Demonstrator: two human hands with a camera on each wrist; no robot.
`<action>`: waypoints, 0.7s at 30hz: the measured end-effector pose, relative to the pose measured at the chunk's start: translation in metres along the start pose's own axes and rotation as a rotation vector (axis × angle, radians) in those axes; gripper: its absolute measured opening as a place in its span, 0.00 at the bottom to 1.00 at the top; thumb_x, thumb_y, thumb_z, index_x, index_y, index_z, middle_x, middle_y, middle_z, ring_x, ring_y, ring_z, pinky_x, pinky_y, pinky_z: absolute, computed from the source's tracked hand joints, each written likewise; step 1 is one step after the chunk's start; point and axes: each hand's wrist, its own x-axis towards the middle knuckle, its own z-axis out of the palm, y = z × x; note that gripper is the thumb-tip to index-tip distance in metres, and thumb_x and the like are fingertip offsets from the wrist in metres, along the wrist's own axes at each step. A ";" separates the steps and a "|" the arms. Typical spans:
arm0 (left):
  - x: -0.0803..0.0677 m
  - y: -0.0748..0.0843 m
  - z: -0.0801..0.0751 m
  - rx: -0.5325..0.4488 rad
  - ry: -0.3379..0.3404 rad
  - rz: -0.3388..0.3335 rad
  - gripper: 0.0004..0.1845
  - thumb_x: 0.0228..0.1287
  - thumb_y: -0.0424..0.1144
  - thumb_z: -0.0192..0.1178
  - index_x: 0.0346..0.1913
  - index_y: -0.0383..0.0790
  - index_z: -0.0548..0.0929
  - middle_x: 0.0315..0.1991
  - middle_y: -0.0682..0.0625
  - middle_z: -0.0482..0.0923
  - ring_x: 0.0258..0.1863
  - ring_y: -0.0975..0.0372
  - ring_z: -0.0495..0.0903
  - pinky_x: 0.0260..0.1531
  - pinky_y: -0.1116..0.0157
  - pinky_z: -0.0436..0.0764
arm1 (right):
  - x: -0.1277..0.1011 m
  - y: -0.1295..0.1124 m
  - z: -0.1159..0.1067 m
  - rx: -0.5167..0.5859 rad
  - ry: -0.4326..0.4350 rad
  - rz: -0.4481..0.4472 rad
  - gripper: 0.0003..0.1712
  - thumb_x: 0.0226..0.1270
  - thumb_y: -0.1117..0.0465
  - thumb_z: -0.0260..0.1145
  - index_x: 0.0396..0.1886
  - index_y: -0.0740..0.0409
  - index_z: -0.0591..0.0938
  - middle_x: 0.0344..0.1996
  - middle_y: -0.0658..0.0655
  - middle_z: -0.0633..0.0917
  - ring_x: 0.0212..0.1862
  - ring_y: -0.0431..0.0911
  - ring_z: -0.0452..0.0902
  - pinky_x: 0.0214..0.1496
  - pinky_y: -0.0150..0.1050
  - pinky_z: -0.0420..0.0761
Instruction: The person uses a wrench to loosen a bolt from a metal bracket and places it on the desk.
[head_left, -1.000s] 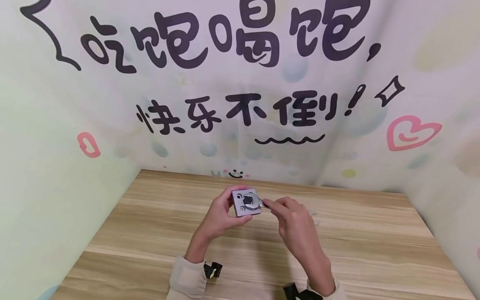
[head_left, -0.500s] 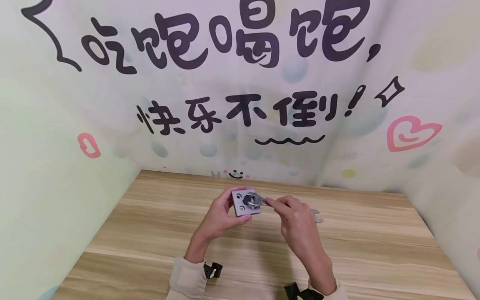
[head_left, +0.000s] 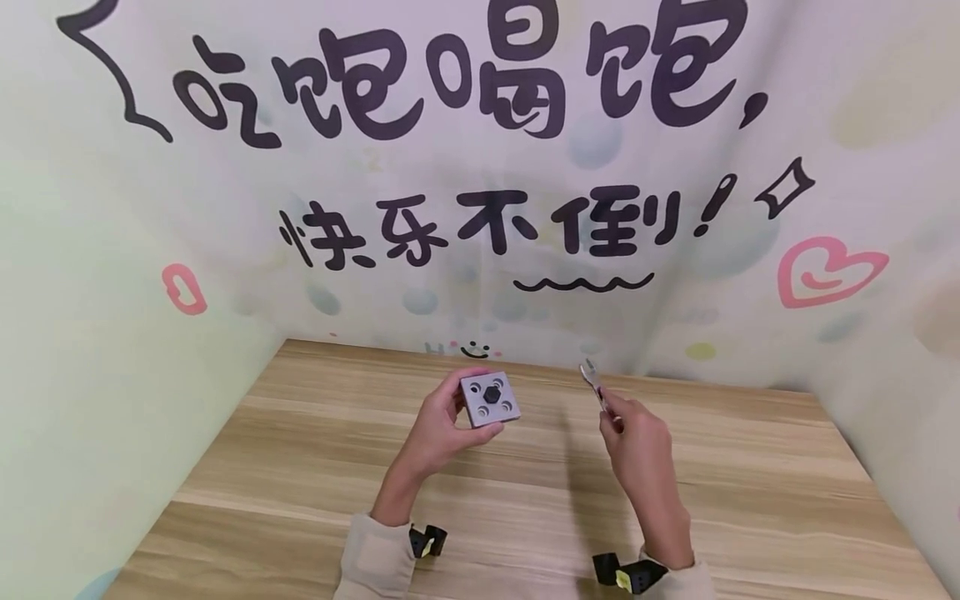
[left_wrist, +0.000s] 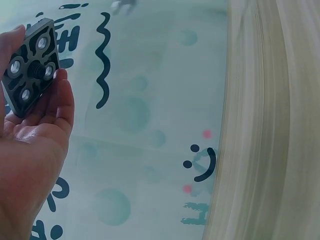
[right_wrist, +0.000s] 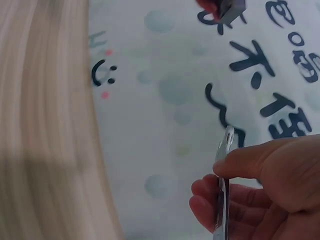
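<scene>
My left hand (head_left: 438, 429) grips a square grey plate (head_left: 480, 414) by its edges, thumb below and fingers above. Round holes sit near the plate's corners, and a black hex bolt (head_left: 492, 395) stands in its centre. From behind, in the left wrist view, the plate (left_wrist: 31, 87) shows a ribbed underside with a dark threaded stub (left_wrist: 36, 70) in the middle. Off to the right, my right hand (head_left: 637, 442) pinches a silver open-end wrench (head_left: 592, 385), its head pointing up and away from the plate. In the right wrist view the wrench (right_wrist: 223, 195) lies between thumb and fingers, seen edge-on.
Below both hands spreads a wood-grain table (head_left: 300, 467). A printed cloth wall (head_left: 420, 317) with large dark characters rises at its back edge, and pale walls stand at both sides. Black wrist cameras (head_left: 429, 542) are strapped at the sleeves.
The wrench has come off the bolt head and moved right with my right hand, its head swinging upward. My left hand and the plate have stayed nearly in place.
</scene>
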 end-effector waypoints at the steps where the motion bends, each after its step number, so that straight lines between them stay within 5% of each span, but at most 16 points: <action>1: 0.000 0.000 0.000 -0.001 -0.001 0.003 0.37 0.52 0.24 0.71 0.66 0.34 0.69 0.59 0.39 0.72 0.51 0.55 0.75 0.50 0.70 0.78 | 0.000 0.004 0.001 -0.006 -0.019 0.033 0.19 0.60 0.74 0.65 0.52 0.65 0.85 0.31 0.63 0.87 0.27 0.50 0.82 0.24 0.40 0.76; 11: -0.001 0.000 0.000 -0.012 -0.025 0.034 0.37 0.52 0.23 0.71 0.66 0.30 0.68 0.59 0.37 0.72 0.51 0.56 0.74 0.50 0.69 0.78 | -0.006 0.035 0.011 -0.095 -0.208 0.280 0.18 0.58 0.72 0.61 0.49 0.70 0.84 0.22 0.59 0.84 0.23 0.50 0.73 0.24 0.46 0.72; 21: -0.001 0.000 0.002 -0.024 -0.023 0.044 0.36 0.51 0.23 0.71 0.65 0.36 0.70 0.58 0.40 0.74 0.52 0.57 0.74 0.50 0.68 0.77 | -0.012 0.048 0.021 -0.115 -0.250 0.300 0.04 0.59 0.73 0.63 0.29 0.70 0.83 0.25 0.67 0.84 0.22 0.50 0.74 0.21 0.44 0.73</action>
